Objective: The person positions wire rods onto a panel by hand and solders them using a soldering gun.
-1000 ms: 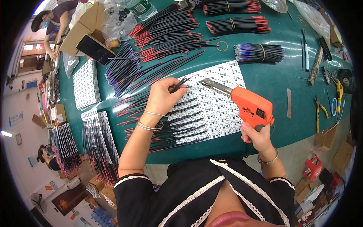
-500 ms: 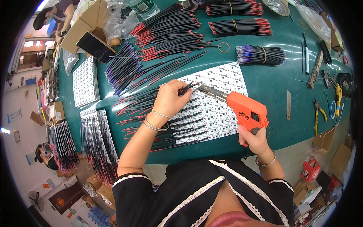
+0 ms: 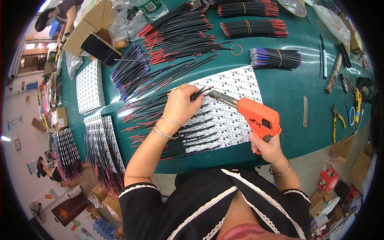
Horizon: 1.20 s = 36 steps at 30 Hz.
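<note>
A white circuit board panel (image 3: 240, 108) with small dark parts lies on the green table. Rows of black wires (image 3: 200, 138) with red ends rest over its left part. My left hand (image 3: 184, 102) is closed on a few black wires (image 3: 199, 93), whose red tips point toward the panel's upper middle. My right hand (image 3: 268, 147) grips the handle of an orange soldering gun (image 3: 258, 116). The gun's metal nozzle (image 3: 222, 98) reaches left, its tip close to the wire ends by my left fingertips; whether it touches them is too small to tell.
Loose black wires (image 3: 180, 36) and banded wire bundles (image 3: 254, 29) lie at the back. A phone (image 3: 100, 49) leans on a cardboard box (image 3: 90, 28) at the far left, near stacked panels (image 3: 90, 86). Yellow pliers (image 3: 338, 123) and a tape measure (image 3: 364, 88) lie right.
The orange soldering gun has shifted slightly left, its tip nearer my left fingertips. My left hand stays almost in place, with the wires still in it.
</note>
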Available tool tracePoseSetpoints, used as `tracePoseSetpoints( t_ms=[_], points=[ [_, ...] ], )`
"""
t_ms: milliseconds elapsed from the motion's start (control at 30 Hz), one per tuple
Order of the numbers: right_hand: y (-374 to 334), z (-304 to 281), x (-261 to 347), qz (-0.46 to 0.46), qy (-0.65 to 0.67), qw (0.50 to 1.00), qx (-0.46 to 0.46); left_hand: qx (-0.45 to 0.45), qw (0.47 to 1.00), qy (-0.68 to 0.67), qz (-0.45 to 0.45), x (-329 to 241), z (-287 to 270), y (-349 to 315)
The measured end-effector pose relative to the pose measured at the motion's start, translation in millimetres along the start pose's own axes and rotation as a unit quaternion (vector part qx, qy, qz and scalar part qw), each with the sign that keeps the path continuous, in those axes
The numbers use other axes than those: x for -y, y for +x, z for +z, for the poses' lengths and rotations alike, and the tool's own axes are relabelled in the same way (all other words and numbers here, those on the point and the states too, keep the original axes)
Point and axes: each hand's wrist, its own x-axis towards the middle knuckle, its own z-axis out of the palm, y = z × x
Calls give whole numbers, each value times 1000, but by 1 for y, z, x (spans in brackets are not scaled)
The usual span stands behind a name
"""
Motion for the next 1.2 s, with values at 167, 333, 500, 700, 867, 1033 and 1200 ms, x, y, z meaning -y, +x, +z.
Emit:
tracePoseSetpoints(
  t_ms=[167,333,500,700,867,1033,1200],
  points=[
    [-2,-2,-4,-15,-14,1000,-6,0,1000,-3,7,1,0,0],
    [-5,-6,-5,3,12,1000,-6,36,999,-2,27,2,-3,2],
    [-6,-5,-7,-3,11,1000,-6,42,999,-4,26,3,-4,2],
    [-5,-2,-9,-7,-3,1000,-8,20,999,-9,31,2,-3,2],
    [-3,2,-7,-15,-3,1000,-7,7,999,2,41,2,-1,2],
    [-2,4,-1,-16,-15,1000,-5,2,999,17,39,2,-1,1],
    [-8,-1,-6,-1,-1,1000,-25,31,999,9,7,-5,-3,1]
  ],
)
